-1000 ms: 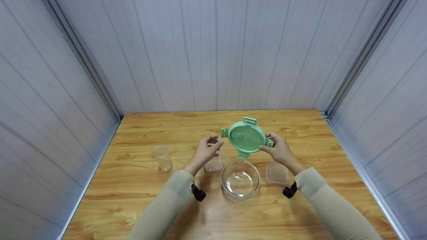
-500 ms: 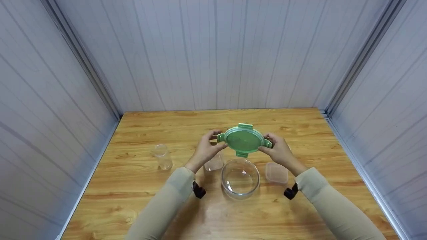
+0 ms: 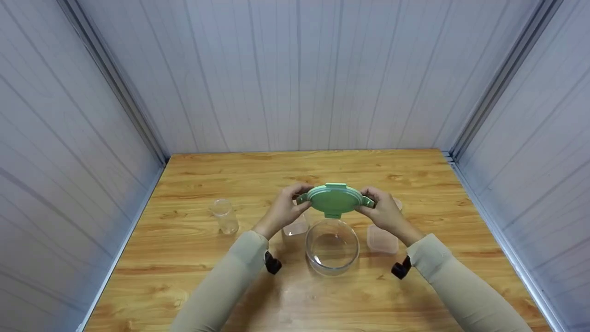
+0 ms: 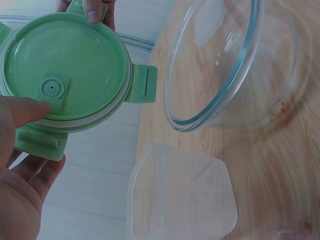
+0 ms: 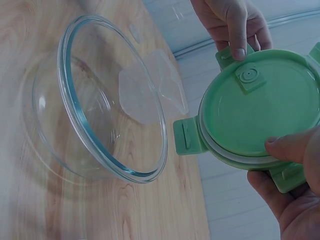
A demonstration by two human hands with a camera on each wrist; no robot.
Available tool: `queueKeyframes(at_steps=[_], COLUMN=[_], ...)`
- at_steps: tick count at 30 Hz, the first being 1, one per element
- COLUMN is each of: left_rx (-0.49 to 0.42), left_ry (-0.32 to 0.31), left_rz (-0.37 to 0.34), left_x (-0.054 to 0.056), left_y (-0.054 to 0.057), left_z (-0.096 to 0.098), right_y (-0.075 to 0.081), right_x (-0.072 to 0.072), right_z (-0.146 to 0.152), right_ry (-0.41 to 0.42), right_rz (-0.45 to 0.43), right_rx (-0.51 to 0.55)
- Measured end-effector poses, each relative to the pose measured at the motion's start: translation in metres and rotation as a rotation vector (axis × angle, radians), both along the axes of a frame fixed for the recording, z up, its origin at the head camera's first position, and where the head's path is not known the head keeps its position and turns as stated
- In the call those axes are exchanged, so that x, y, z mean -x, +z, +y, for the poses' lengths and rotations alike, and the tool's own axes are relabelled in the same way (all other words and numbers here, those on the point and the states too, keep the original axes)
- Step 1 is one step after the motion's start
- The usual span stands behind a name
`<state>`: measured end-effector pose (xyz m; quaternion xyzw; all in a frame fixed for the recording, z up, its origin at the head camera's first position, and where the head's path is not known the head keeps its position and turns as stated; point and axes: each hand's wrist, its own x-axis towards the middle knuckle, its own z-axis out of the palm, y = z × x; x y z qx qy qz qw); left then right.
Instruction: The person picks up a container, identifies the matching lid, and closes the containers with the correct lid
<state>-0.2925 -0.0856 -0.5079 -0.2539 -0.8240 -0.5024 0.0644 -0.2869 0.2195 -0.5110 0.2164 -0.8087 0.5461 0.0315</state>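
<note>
Left hand [image 3: 283,211]: fingers pinch green lid's [image 3: 335,201] edge
Right hand [image 3: 384,213]: fingers pinch opposite edge
Glass bowl [image 3: 332,251]: on bench [image 3: 322,306], apart from lid

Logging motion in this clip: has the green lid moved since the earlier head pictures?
Yes: in the head view, the green lid has moved down toward the glass bowl, which stayed put.

1. The place looked like a small work booth, its exact kind unclear.
2. Pale grooved panels [image 3: 318,78] rose on three sides, with metal strips [image 3: 117,83] along the corners.
3. A wood-grain table [image 3: 341,304] filled the space between them.
</note>
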Motion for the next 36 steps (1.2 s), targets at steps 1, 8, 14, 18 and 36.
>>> queueKeyframes(at_steps=[1, 8, 14, 18, 36], left_rx=[0.008, 0.062, 0.098, 0.102, 0.135], left_ry=[-0.004, -0.013, -0.009, -0.022, -0.003], left_rz=[0.006, 0.043, 0.042, 0.041, 0.433], left_x=[0.0, -0.003, -0.007, -0.01, -0.016], left_y=[0.0, -0.003, -0.005, -0.006, -0.016], left_z=[0.0, -0.002, -0.002, -0.002, -0.001], right_y=[0.0, -0.002, -0.002, -0.003, -0.003], right_x=[0.0, -0.002, -0.005, -0.005, -0.005], right_z=[0.0, -0.001, -0.001, -0.001, 0.014], right_ry=[0.005, 0.0, -0.024, -0.021, 0.056], right_rz=[0.003, -0.009, -0.007, -0.006, -0.074], right_rx=[0.001, -0.006, -0.033, -0.013, 0.063])
